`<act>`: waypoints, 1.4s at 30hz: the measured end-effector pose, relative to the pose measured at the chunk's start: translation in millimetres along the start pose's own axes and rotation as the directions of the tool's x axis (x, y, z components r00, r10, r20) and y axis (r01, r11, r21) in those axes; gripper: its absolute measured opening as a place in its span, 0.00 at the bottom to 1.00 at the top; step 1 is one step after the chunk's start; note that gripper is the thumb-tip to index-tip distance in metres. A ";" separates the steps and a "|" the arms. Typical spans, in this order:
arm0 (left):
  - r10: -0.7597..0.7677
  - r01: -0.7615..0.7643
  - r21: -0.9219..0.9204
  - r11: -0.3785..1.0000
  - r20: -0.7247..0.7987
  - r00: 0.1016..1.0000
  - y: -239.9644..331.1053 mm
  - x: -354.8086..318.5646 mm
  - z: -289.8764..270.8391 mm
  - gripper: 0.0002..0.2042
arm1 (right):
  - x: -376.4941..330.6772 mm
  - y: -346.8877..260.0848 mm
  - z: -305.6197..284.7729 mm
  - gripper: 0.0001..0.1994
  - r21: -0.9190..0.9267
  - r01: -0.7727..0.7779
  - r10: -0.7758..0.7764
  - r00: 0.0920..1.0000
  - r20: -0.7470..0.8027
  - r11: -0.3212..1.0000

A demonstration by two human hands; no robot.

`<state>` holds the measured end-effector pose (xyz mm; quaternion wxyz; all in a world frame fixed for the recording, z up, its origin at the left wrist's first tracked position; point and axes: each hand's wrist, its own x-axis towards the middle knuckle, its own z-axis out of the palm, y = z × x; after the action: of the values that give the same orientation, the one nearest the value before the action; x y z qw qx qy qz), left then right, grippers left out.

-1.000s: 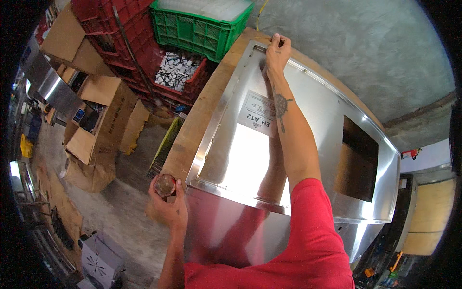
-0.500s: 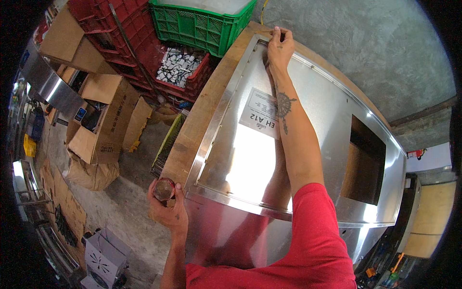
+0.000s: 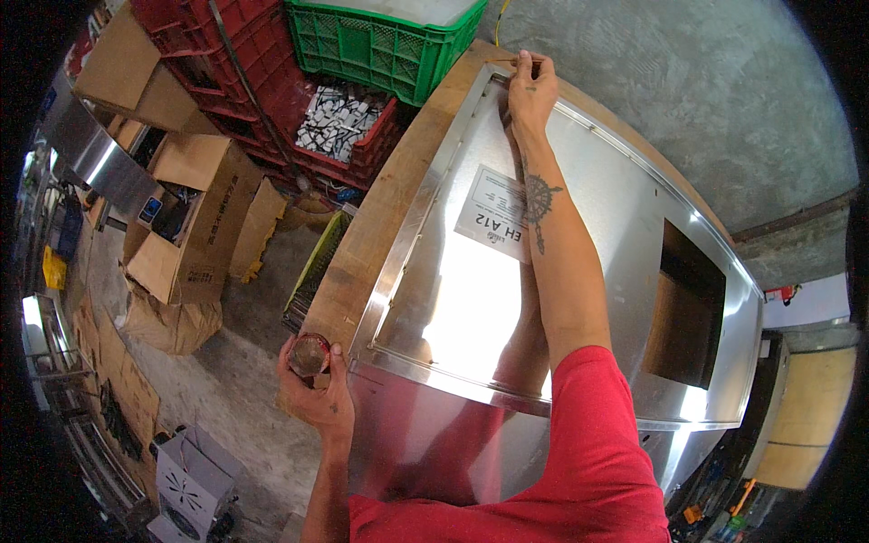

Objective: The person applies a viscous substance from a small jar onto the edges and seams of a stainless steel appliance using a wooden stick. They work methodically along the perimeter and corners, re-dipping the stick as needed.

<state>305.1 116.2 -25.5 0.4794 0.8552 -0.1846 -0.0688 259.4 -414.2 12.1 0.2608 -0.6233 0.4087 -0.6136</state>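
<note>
My left hand [image 3: 319, 399] is closed around a small round container [image 3: 310, 354] with a reddish rim, by the near left corner of the wooden board [image 3: 362, 271]. Its brownish inside faces up. At the far left corner of a large shiny sheet-metal housing [image 3: 602, 195], my right hand [image 3: 532, 88] pinches a thin brown stick [image 3: 505, 61], which points left; its tip is too small to make out. My right forearm reaches across the housing's flat face. A grey printed label [image 3: 493, 204] is stuck there, and a rectangular cutout [image 3: 685, 312] opens farther right.
Behind the board stand a green crate [image 3: 376, 54] and stacked red crates [image 3: 217, 72], one with small white pieces [image 3: 339, 122]. An open cardboard box [image 3: 208, 222] and a grey metal unit [image 3: 192, 480] are on the floor at left. A concrete wall [image 3: 688, 100] rises behind the housing.
The view has shifted very slightly. Both hands keep their places, the left on the container and the right pinching the stick at the far corner.
</note>
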 end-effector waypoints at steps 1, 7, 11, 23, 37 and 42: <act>-0.011 0.011 -0.007 1.000 0.007 1.000 0.0 0.2 -0.7 0.32 | -0.9 -1.6 0.3 0.15 0.001 -0.002 0.002 1.000 0.001 1.000; 0.003 -0.003 -0.003 1.000 -0.003 1.000 2.3 0.9 -0.1 0.32 | 0.1 -2.3 -1.0 0.14 0.001 -0.018 0.018 1.000 0.000 1.000; 0.026 -0.027 -0.004 1.000 -0.018 0.999 0.8 1.0 1.3 0.31 | 0.0 -3.1 -1.6 0.13 -0.010 -0.027 0.027 1.000 0.004 1.000; 0.016 -0.016 0.000 1.000 -0.020 1.000 -1.2 1.5 1.3 0.31 | 0.4 -2.2 -2.9 0.14 -0.023 -0.010 0.010 1.000 0.004 1.000; -0.001 0.001 -0.021 1.000 -0.007 1.000 -0.3 1.2 1.2 0.31 | 2.3 2.6 -2.2 0.14 -0.022 0.034 -0.034 0.999 -0.010 0.999; 0.014 -0.013 0.019 1.000 -0.022 1.000 -3.0 1.5 1.7 0.32 | 1.4 -1.2 -2.5 0.14 -0.009 -0.016 0.016 1.000 0.013 1.000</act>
<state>306.7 115.7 -28.9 0.4738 0.8591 -0.1856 -0.0542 257.0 -414.3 14.2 0.2657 -0.6251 0.4148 -0.6054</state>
